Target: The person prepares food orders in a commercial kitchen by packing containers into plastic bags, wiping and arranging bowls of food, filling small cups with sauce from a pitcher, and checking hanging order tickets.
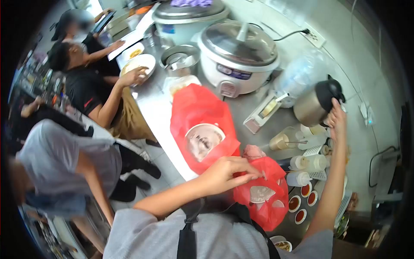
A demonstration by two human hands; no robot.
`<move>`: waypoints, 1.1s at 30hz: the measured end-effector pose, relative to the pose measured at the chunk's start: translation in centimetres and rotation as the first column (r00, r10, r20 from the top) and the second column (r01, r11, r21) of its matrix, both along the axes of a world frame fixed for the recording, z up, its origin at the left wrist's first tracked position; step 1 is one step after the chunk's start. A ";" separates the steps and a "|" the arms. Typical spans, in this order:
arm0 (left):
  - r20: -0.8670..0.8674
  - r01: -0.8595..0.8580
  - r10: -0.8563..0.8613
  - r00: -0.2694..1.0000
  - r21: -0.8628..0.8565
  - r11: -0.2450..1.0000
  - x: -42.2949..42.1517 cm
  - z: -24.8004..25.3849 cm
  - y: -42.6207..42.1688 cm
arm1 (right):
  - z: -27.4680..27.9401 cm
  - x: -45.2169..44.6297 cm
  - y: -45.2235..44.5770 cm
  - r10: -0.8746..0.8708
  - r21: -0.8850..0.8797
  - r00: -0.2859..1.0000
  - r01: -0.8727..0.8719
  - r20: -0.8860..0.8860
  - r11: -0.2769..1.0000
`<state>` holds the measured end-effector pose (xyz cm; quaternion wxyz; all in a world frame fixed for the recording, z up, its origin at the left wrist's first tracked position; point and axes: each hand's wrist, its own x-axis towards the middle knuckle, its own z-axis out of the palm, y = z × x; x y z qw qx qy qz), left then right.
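Note:
My right hand [337,117] is closed round the handle of a steel vacuum jug [314,103] with a black lid, tilted above the right part of the counter. Lower down, my left hand [230,172] has its fingertips pinched at the upper edge of a red plastic bag [271,216]. Pale container lids [261,194] show through that bag's opening. Beyond my left hand lies a larger red bag [202,101], spread round a white round container [204,141]. A crumpled pink piece [253,152] sits between the two bags.
A rice cooker [239,56] and a tape dispenser [264,113] stand behind the bags. Squeeze bottles [297,178], a measuring jug [282,140] and several cups of red sauce [294,203] fill the right side. Co-workers [95,86] stand along the left, one reaching to a white bowl [146,64].

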<state>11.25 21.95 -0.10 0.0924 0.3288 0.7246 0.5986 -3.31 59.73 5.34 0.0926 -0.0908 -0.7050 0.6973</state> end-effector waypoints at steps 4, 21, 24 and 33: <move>-0.066 0.041 -0.036 0.997 0.070 0.997 -1.3 -0.3 -0.1 | -4.2 -2.5 1.4 -0.001 -0.069 0.994 0.009 0.107 0.998; -0.371 0.004 -0.022 0.929 -0.047 0.999 -3.8 0.1 3.0 | -12.4 -3.6 4.5 0.017 -0.320 0.975 0.056 0.222 0.946; -0.409 0.027 -0.037 0.912 -0.029 0.999 -4.0 0.2 2.9 | -13.8 -3.7 5.2 0.047 -0.327 0.980 0.019 0.193 0.945; -0.407 0.090 -0.198 0.892 -0.269 0.959 -3.5 2.8 2.2 | -8.9 -0.1 4.5 -0.223 0.848 0.962 -0.016 0.158 0.529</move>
